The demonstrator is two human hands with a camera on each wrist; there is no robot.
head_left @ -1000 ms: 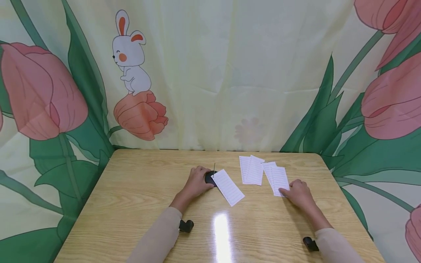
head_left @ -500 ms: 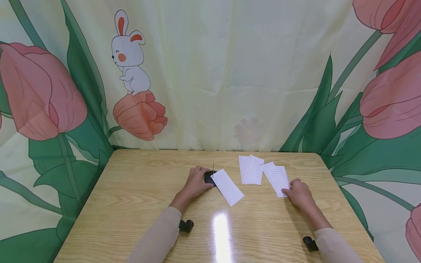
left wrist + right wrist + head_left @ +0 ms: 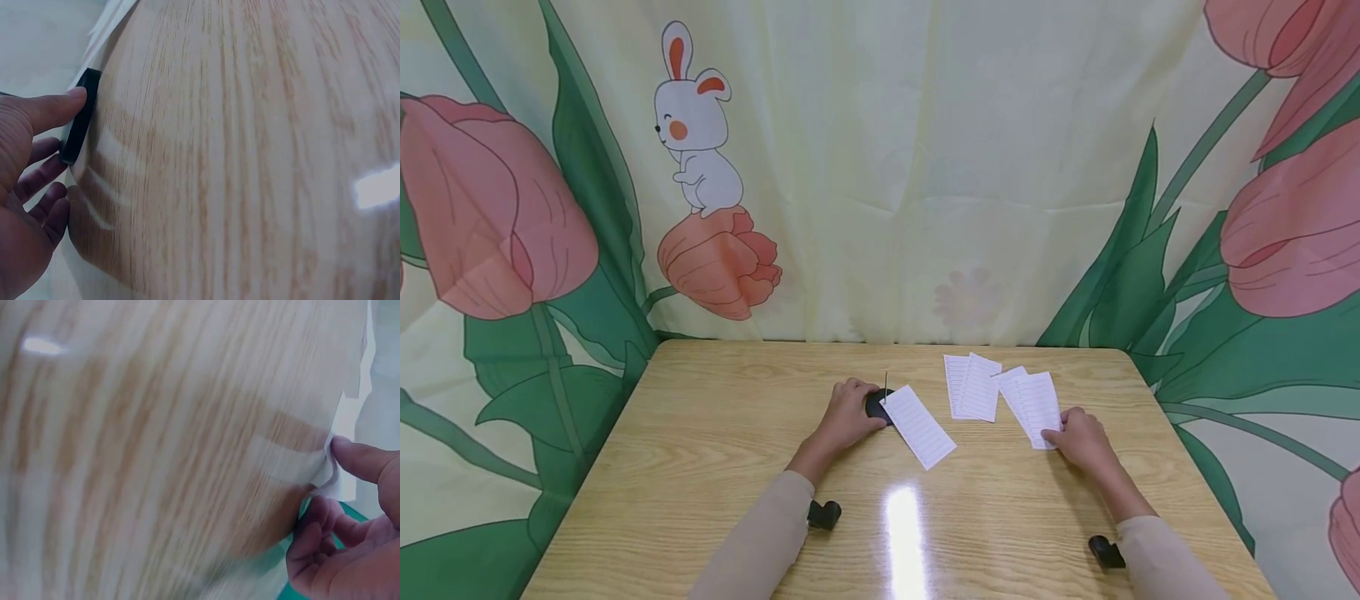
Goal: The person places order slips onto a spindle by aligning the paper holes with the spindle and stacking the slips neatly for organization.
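Rightmost card point(image 3: 1037, 404): far end swung slightly toward 11 o'clock since the previous frame. Left grip point(image 3: 848, 414): thumb and fingers around black base point(image 3: 876, 407), thin spike point(image 3: 886, 385) upright. Right grip point(image 3: 1081, 437): pinches card's near end, long axis toward 11; base well apart, toward 9.

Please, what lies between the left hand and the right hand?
The head view shows, from the left hand: the black base, a slanted paper, bare table with overlapping papers farther back, then the pinched paper at the right hand.

Both arms point(image 3: 756, 537) stretched forward, well apart — right hand point(image 3: 1081, 439) pinching; left hand point(image 3: 846, 417) gripping, fingers point(image 3: 41, 179) seemingly curled, partly hidden.
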